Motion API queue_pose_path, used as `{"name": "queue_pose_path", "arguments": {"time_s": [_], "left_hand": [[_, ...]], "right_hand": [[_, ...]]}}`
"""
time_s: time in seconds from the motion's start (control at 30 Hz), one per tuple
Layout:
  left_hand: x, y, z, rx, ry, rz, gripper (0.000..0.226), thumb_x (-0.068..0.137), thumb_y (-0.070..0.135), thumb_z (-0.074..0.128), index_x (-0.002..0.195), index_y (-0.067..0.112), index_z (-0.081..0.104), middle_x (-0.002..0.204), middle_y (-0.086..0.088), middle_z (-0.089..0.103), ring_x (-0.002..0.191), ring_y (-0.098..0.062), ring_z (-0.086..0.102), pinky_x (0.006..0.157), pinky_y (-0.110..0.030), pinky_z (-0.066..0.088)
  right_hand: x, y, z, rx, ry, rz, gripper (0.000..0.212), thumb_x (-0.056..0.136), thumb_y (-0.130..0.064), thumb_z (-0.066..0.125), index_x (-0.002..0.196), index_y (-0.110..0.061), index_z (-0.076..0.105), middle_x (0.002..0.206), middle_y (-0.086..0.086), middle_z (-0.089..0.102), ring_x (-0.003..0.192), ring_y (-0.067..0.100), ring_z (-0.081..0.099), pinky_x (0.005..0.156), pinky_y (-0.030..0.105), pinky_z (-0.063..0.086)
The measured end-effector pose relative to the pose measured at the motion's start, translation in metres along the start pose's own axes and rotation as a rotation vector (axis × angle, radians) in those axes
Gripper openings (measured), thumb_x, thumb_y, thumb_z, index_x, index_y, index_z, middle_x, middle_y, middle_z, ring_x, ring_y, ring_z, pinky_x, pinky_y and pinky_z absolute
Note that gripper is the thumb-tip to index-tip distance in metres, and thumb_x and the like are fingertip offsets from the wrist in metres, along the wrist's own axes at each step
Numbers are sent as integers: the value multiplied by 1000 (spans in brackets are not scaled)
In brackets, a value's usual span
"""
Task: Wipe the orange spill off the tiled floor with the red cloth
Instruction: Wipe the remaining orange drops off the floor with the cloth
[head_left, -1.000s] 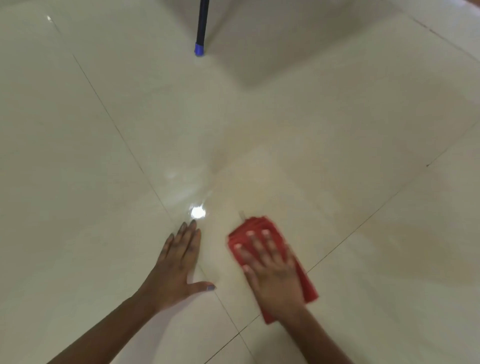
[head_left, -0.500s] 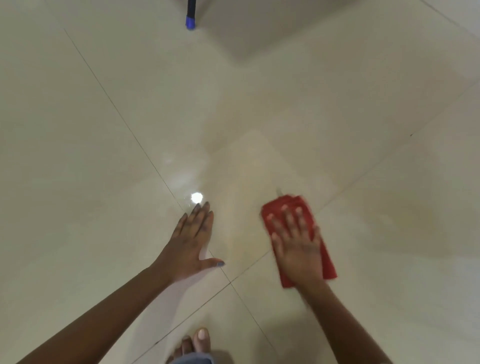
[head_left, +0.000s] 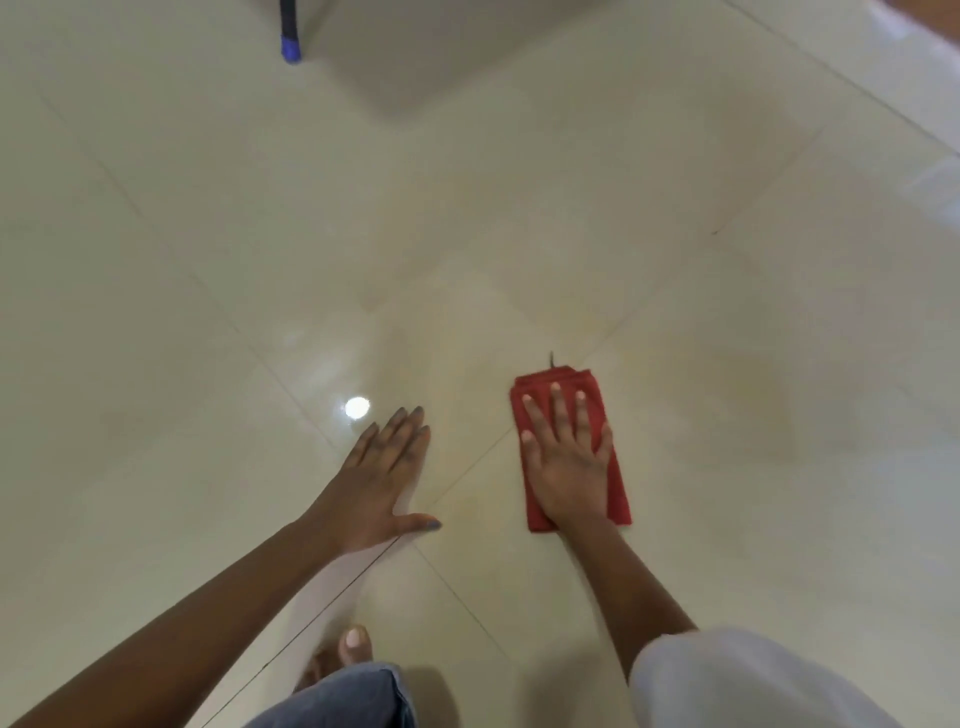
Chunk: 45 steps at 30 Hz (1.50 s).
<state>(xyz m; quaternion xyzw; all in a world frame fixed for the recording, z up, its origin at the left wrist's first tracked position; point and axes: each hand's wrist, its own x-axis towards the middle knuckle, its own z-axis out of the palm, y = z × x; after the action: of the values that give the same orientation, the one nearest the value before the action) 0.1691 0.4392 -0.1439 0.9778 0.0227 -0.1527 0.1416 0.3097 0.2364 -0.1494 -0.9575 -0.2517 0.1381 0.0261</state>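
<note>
Cloth (head_left: 566, 378) looked soft and light; my right hand (head_left: 569, 462) pressed it flat, fingers straight, left hand (head_left: 382, 483) open on floor (head_left: 208, 260).

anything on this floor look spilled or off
Yes, a faint orange-yellow film tints the tiled floor right of the red cloth, which the right hand presses flat. A loose thread pokes from the cloth's far edge.

Your right hand (head_left: 569, 457) hides the middle of the red cloth (head_left: 618, 493), the top edge cuts off the blue-tipped pole (head_left: 289, 36), your jeans (head_left: 353, 696) half cover your toes (head_left: 355, 644), and the orange spill (head_left: 748, 379) is too faint to make out.
</note>
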Motion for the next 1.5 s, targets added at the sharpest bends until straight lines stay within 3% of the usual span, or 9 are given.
{"name": "queue_pose_path", "arguments": {"time_s": [0.13, 0.23, 0.4, 0.77, 0.93, 1.1, 1.27, 1.37, 1.5], "left_hand": [[31, 16, -6, 29, 1, 78, 108, 68, 84, 15, 148, 13, -3, 154, -5, -20, 139, -23, -26, 115, -37, -15], [55, 16, -6, 96, -5, 105, 113, 65, 88, 13, 148, 12, 0, 152, -5, -23, 139, -24, -26, 113, -37, -16], [105, 9, -16, 128, 35, 113, 107, 70, 88, 10, 149, 17, 0, 153, 0, -21, 138, -16, -29, 111, -34, -22], [176, -42, -74, 206, 1, 62, 120, 50, 89, -19, 149, 23, -1, 158, -5, -15, 143, -22, -20, 116, -45, -12], [187, -67, -92, 205, -43, 7, 103, 69, 87, 13, 149, 23, -1, 157, -8, -16, 143, -24, -21, 115, -46, -12], [214, -80, -103, 171, -44, -26, 132, 38, 90, -25, 149, 21, -4, 157, -7, -17, 143, -22, -20, 115, -45, -12], [226, -105, -107, 199, -9, -16, 119, 51, 92, -13, 149, 25, 1, 156, -5, -14, 143, -26, -18, 114, -48, -10], [224, -111, -112, 220, 67, 23, 108, 68, 88, 5, 144, 16, 32, 154, -12, 19, 141, -34, 12, 113, -53, 11], [216, -135, -106, 112, 89, -56, 105, 65, 90, 12, 146, 24, 2, 154, -3, -11, 142, -26, -15, 114, -43, -11]], "right_hand": [[-28, 13, 6, 13, -17, -136, 50, 96, -45, 20, 145, -44, 10, 156, -8, 6, 144, 23, -3, 112, 53, 7], [-24, 52, -2, 28, 53, 48, 49, 95, -43, 24, 144, -41, 24, 156, -3, 21, 144, 26, 13, 109, 56, 18], [34, 89, -17, 73, -29, 220, 50, 100, -45, 17, 144, -47, -7, 158, -8, -10, 144, 18, -18, 113, 53, -4], [107, 37, -48, 105, -185, 210, 50, 100, -44, 16, 146, -46, -4, 157, -9, -17, 142, 22, -23, 111, 55, -8], [110, 39, -53, 15, -193, 242, 51, 98, -50, 13, 144, -48, -8, 157, -6, -18, 140, 30, -26, 111, 55, -7], [140, 50, -48, 65, -64, 292, 51, 96, -54, 19, 143, -52, -1, 159, -7, -8, 143, 30, -18, 114, 51, 0], [191, 69, -54, 23, 23, 322, 53, 94, -55, 18, 144, -50, 2, 160, -2, 0, 144, 30, -12, 115, 52, 3], [243, 54, -66, 36, 53, 300, 53, 95, -54, 20, 145, -50, 2, 160, -3, -1, 144, 31, -11, 114, 52, 1], [304, -28, -71, 38, 54, 5, 52, 93, -52, 26, 144, -49, 14, 159, -5, 4, 144, 30, -6, 113, 51, 0]]}}
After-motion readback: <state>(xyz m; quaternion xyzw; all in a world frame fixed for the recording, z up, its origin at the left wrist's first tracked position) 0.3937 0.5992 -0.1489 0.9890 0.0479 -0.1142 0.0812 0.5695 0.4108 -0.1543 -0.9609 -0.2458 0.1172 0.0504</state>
